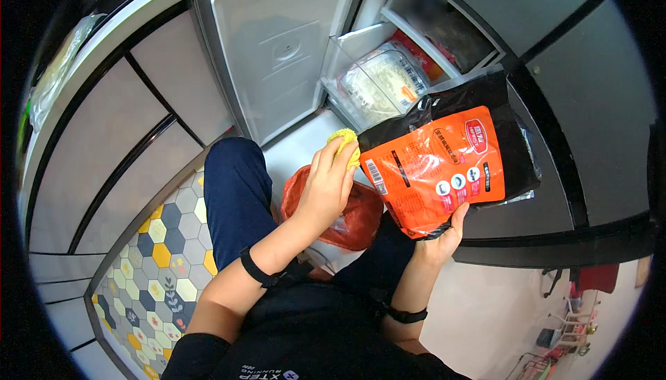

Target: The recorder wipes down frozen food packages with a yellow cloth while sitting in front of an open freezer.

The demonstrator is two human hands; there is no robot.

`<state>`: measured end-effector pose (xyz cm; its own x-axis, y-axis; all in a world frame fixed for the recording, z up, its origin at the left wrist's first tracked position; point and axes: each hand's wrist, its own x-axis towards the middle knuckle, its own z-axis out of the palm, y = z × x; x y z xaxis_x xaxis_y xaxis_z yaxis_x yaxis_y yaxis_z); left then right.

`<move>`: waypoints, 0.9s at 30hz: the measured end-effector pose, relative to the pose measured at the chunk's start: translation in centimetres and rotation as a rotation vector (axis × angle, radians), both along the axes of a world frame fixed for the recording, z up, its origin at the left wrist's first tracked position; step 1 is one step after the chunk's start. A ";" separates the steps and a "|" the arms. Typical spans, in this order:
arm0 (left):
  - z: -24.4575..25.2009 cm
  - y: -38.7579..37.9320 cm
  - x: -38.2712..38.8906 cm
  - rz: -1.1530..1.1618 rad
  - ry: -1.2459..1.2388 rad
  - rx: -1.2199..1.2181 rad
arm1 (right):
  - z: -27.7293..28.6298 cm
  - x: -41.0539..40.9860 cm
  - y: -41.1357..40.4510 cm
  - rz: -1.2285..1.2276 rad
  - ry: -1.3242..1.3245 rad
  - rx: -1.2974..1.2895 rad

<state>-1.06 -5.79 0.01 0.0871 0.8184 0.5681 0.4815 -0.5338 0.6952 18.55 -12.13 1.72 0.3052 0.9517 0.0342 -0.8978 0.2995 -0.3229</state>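
Observation:
My left hand (326, 187) grips a crumpled yellow cloth (345, 146) against the left edge of a large black and orange plastic food bag (442, 166). The bag's lower edge is in my right hand (446, 237), its printed face turned up. Beyond the bag, a clear freezer drawer (346, 112) stands pulled out with a packaged pale food (382, 86) in it. Between my knees is a bin lined with a red plastic bag (364, 218), partly hidden by my left hand and forearm.
The freezer door (281, 52) stands open at the upper left. Dark cabinet panels (588, 99) rise on the right, pale cabinet fronts (109, 119) on the left. A hexagon-patterned mat (166, 270) lies at the lower left. Chairs (577, 323) stand far off at the lower right.

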 end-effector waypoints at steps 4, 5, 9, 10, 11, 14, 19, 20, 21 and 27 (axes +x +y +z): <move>-1.1 -0.6 0.4 -0.168 -0.436 -0.575 | 0.2 -0.1 0.0 -0.013 0.084 -0.033; -2.1 -0.6 0.8 -0.170 -0.436 -0.573 | 0.3 -0.2 0.0 -0.004 0.136 -0.063; -2.4 -0.6 1.9 -0.800 -1.154 -0.909 | 0.3 -1.1 0.2 -0.027 0.132 -0.152; -2.7 -0.3 1.9 -0.894 -1.197 -0.941 | 0.8 -1.4 0.3 -0.030 0.143 -0.215; -3.0 -0.1 1.8 -0.989 -1.239 -0.971 | 1.0 -1.3 0.2 -0.032 0.141 -0.215; -2.6 0.0 1.4 -0.916 -1.233 -0.932 | 1.9 -1.3 0.1 -0.001 -0.064 -0.129; -0.3 0.2 0.5 -0.820 -1.128 -0.811 | 0.7 -0.4 -1.7 -0.058 -0.411 0.054; -0.4 0.4 0.4 -0.774 -1.109 -0.828 | 0.1 0.1 -1.9 0.000 -0.491 0.114; -0.3 0.5 0.4 -0.773 -1.109 -0.828 | 0.3 -0.1 -1.8 0.057 -0.570 0.175; 1.0 0.7 1.5 -0.599 -0.830 -0.808 | 2.3 -3.3 0.7 -0.304 -0.698 -0.184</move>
<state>0.48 -5.06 0.96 0.4180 0.9084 -0.0034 -0.4097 0.1919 0.8918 15.25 -11.47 4.01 0.5194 0.8387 0.1635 -0.3561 0.3864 -0.8508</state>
